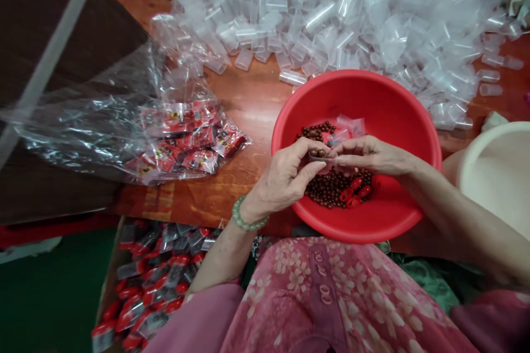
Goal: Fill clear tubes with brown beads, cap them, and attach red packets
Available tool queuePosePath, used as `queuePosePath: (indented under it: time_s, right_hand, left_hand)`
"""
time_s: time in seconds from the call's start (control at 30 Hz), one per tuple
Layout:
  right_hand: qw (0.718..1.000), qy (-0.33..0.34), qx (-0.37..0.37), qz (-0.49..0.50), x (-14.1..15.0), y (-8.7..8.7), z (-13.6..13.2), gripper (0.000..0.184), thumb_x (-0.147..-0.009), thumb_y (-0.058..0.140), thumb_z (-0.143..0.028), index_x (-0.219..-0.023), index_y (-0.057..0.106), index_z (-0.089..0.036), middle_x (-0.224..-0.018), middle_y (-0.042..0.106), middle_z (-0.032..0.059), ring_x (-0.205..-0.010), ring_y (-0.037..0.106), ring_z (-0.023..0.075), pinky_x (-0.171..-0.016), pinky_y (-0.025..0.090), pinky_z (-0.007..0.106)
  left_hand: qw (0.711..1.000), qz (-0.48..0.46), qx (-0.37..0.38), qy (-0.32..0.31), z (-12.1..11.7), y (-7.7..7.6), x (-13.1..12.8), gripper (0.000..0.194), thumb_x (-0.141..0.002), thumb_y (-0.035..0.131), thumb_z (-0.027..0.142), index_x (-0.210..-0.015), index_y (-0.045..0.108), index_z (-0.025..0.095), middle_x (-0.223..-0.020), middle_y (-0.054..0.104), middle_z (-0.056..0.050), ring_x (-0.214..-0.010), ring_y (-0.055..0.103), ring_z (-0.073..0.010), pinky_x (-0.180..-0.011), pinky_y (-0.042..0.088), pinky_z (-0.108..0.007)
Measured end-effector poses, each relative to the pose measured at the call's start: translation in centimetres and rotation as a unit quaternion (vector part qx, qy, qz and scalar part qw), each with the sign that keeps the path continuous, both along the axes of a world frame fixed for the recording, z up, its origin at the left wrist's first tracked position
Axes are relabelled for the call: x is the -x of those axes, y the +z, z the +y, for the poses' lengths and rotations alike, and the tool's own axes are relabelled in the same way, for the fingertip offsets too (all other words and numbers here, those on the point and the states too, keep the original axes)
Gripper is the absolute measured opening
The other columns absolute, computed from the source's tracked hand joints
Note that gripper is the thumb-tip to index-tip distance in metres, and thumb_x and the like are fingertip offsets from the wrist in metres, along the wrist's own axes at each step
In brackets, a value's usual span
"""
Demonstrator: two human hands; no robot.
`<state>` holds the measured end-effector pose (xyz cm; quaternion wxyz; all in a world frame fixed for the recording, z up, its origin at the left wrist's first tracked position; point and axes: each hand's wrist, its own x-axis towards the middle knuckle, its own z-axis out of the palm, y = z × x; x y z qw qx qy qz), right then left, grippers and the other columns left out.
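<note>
Over a red plastic basin (397,121), my left hand (285,176) and my right hand (368,155) meet with fingers pinched together. Between them lies a small clear tube (321,155) with brown beads inside it. Both hands grip this tube. In the basin below lie many small brown beads (331,187), a few red caps (354,194) and some clear tubes (348,127). A green bead bracelet (245,220) circles my left wrist.
A big heap of empty clear tubes (331,11) covers the far side of the wooden table (244,99). A clear bag of red packets (186,138) lies at left. A box of filled red-capped tubes (153,276) sits low left. A cream basin (497,171) stands at right.
</note>
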<state>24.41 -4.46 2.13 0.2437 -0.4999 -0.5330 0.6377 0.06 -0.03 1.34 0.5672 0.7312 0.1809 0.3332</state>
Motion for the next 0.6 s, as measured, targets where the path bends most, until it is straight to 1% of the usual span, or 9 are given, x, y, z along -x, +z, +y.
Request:
queuePosePath:
  time_s: [0.07, 0.17, 0.23, 0.3, 0.37, 0.43, 0.53, 0.6]
  right_hand:
    - [0.995, -0.055, -0.077, -0.037, 0.0, 1.0, -0.6, 0.037, -0.090, 0.075, -0.050, -0.106, 0.074, -0.016, -0.090, 0.072, 0.0025, -0.075, 0.064, 0.0104, -0.067, 0.052, 0.022]
    - [0.969, -0.134, -0.200, -0.057, 0.8, 2.3, -1.6, 0.031, -0.090, 0.076, -0.043, -0.111, 0.073, -0.020, -0.095, 0.072, 0.0032, -0.081, 0.065, 0.0131, -0.070, 0.054, 0.025]
    - [0.949, -0.143, -0.272, -0.068, 1.5, 3.0, -2.0, 0.026, -0.091, 0.076, -0.039, -0.111, 0.074, -0.022, -0.097, 0.073, 0.0035, -0.086, 0.067, 0.0149, -0.076, 0.055, 0.028]
    - [0.937, -0.107, -0.323, -0.081, 2.0, 3.1, -2.2, 0.021, -0.093, 0.073, -0.034, -0.112, 0.075, -0.023, -0.100, 0.075, 0.0033, -0.091, 0.068, 0.0161, -0.082, 0.055, 0.030]
    - [0.930, -0.061, -0.353, -0.085, 2.3, 3.0, -2.0, 0.021, -0.095, 0.070, -0.029, -0.115, 0.074, -0.024, -0.102, 0.076, 0.0025, -0.093, 0.069, 0.0154, -0.085, 0.055, 0.029]
    - [0.926, -0.040, -0.367, -0.082, 2.4, 2.8, -1.9, 0.024, -0.096, 0.069, -0.027, -0.119, 0.072, -0.024, -0.105, 0.076, 0.0019, -0.093, 0.070, 0.0145, -0.086, 0.055, 0.029]
    - [0.928, -0.054, -0.357, -0.092, 2.2, 3.0, -2.0, 0.028, -0.094, 0.071, -0.030, -0.122, 0.071, -0.024, -0.108, 0.077, 0.0027, -0.093, 0.070, 0.0159, -0.086, 0.055, 0.030]
    - [0.928, -0.075, -0.342, -0.126, 1.5, 3.3, -2.3, 0.025, -0.095, 0.070, -0.036, -0.117, 0.072, -0.023, -0.102, 0.077, 0.0032, -0.088, 0.070, 0.0167, -0.081, 0.055, 0.029]
  left_hand:
    - [0.998, 0.016, -0.048, 0.028, 0.1, 0.0, 0.1, 0.019, -0.101, 0.058, 0.026, -0.115, 0.063, 0.014, -0.105, 0.075, -0.009, -0.090, 0.073, -0.0148, -0.084, 0.060, -0.028]
    - [0.990, 0.028, -0.125, 0.051, 0.1, 0.2, 0.1, 0.015, -0.100, 0.058, 0.021, -0.113, 0.064, 0.014, -0.106, 0.075, -0.008, -0.095, 0.072, -0.0151, -0.087, 0.058, -0.028]
    - [0.987, 0.030, -0.152, 0.050, 0.1, 0.3, 0.0, 0.013, -0.099, 0.058, 0.017, -0.111, 0.065, 0.015, -0.103, 0.075, -0.007, -0.094, 0.071, -0.0144, -0.087, 0.057, -0.027]
    - [0.987, 0.028, -0.152, 0.050, 0.0, 0.2, -0.1, 0.012, -0.097, 0.061, 0.017, -0.109, 0.065, 0.016, -0.101, 0.075, -0.005, -0.092, 0.071, -0.0137, -0.085, 0.056, -0.026]
    - [0.990, 0.027, -0.128, 0.048, 0.0, 0.2, -0.2, 0.012, -0.096, 0.063, 0.019, -0.108, 0.065, 0.016, -0.098, 0.074, -0.004, -0.088, 0.069, -0.0133, -0.082, 0.055, -0.025]
    - [0.996, 0.023, -0.077, 0.049, -0.1, 0.0, -0.2, 0.014, -0.096, 0.064, 0.024, -0.108, 0.065, 0.016, -0.094, 0.073, -0.003, -0.084, 0.067, -0.0127, -0.079, 0.053, -0.024]
    - [0.998, 0.010, 0.012, 0.054, -0.1, -0.3, -0.2, 0.016, -0.097, 0.064, 0.029, -0.108, 0.063, 0.017, -0.096, 0.072, -0.003, -0.084, 0.066, -0.0127, -0.079, 0.053, -0.025]
    - [0.998, -0.001, 0.050, 0.046, -0.1, -0.6, -0.3, 0.017, -0.098, 0.063, 0.030, -0.109, 0.061, 0.018, -0.101, 0.072, -0.005, -0.089, 0.067, -0.0132, -0.083, 0.054, -0.026]
